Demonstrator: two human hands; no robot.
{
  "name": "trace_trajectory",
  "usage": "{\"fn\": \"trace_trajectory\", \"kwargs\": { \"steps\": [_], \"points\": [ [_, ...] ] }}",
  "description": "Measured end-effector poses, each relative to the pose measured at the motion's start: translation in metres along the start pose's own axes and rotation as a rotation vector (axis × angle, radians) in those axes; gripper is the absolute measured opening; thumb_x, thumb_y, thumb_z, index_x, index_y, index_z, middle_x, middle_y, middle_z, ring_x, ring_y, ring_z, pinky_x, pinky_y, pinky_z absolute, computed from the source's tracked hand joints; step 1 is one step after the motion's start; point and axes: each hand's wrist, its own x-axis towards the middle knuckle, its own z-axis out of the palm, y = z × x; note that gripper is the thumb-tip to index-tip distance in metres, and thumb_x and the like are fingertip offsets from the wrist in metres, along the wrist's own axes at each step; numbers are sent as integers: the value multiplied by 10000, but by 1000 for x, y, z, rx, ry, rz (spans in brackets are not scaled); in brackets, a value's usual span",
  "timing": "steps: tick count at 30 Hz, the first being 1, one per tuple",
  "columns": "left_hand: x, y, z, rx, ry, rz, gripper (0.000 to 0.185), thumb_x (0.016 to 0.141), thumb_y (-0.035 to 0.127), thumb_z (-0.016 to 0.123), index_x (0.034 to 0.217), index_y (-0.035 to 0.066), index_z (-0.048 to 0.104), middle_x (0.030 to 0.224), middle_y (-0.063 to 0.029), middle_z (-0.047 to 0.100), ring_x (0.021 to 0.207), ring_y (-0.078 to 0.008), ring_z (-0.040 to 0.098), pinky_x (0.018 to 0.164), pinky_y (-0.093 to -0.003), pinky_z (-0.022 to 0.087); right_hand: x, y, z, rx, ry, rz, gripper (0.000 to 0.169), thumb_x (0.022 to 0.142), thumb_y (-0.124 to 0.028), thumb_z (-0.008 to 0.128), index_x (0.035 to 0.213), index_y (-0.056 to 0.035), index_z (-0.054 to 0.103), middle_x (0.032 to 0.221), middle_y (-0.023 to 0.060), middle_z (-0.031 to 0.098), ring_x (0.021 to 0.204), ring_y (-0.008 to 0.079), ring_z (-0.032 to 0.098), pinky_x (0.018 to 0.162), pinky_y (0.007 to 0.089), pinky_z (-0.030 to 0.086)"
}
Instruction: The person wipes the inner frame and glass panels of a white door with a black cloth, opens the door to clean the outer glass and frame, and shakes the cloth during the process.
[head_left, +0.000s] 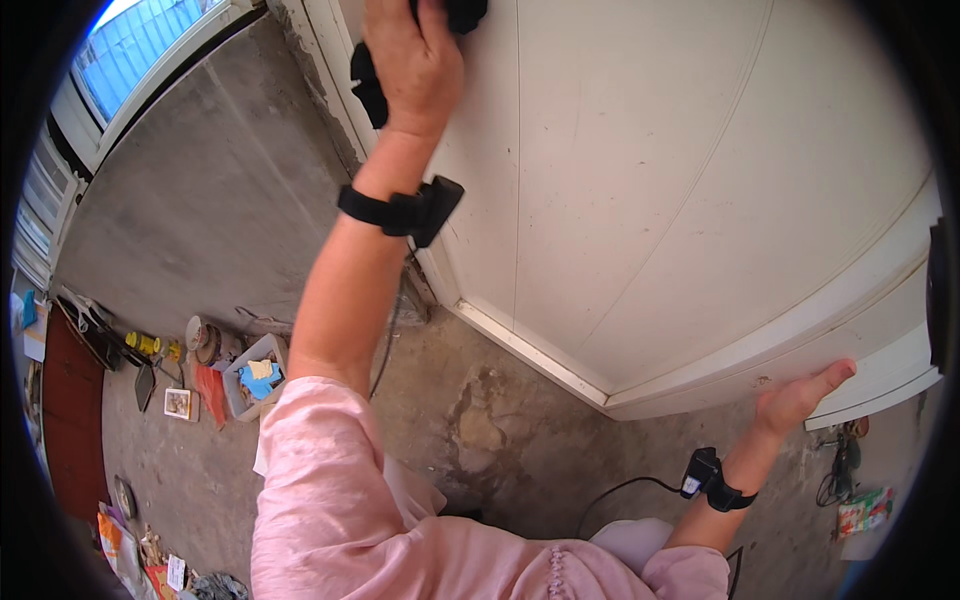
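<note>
A large white door (630, 165), marked with small scuffs, stands directly before me. My left hand (420, 67) is raised high at its hinge-side or frame-side edge, near the top of the picture, with black material at the palm and fingers; whether it grips this is unclear. My right hand (802, 397) rests against the door's outer edge at the right, thumb pointing outward, its other fingers hidden. Black straps with small devices go round both wrists, the left one (405, 214) and the right one (716, 484), with cables running from them.
A grey wall (202, 157) and a window (135, 52) are at the left. Along the floor stand a white bin (255, 375) with a blue cloth, yellow cans (154, 345) and a reddish-brown panel (71, 405). Bags lie lower left; a colourful packet (862, 512) lies at the right.
</note>
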Motion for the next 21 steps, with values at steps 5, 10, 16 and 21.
{"fn": "trace_trajectory", "kwargs": {
  "steps": [5,10,16,21],
  "points": [
    [-249,17,-35,257,-213,-692,561,924,156,456,1420,-81,343,1522,-263,301,1421,-404,250,1168,-466,151,0,-2,0,-54,20,-10,861,1000,-608,343,1550,-7,66,1625,128,80,1479,258,130,1204,366,113],
    [-429,119,-80,21,-91,-1514,613,1023,281,421,1484,-75,227,1565,-224,238,1434,-350,251,1167,-375,194,5,1,7,-155,3,-97,870,1002,-629,286,1546,11,62,1627,137,64,1489,260,100,1209,368,95],
    [-271,60,-48,112,-195,-1012,843,946,365,575,1500,-101,143,1598,-268,88,1489,-381,90,1202,-432,73,11,20,-9,47,-76,27,796,1027,-572,300,1541,10,125,1615,123,148,1470,252,174,1198,351,136],
    [7,-1,-30,292,82,18,447,886,113,673,1283,-39,538,1566,-195,275,1404,-386,293,1150,-420,231,4,14,-6,55,-50,89,854,1005,-617,299,1540,19,100,1618,131,117,1475,265,147,1202,363,131]
  ]
}}
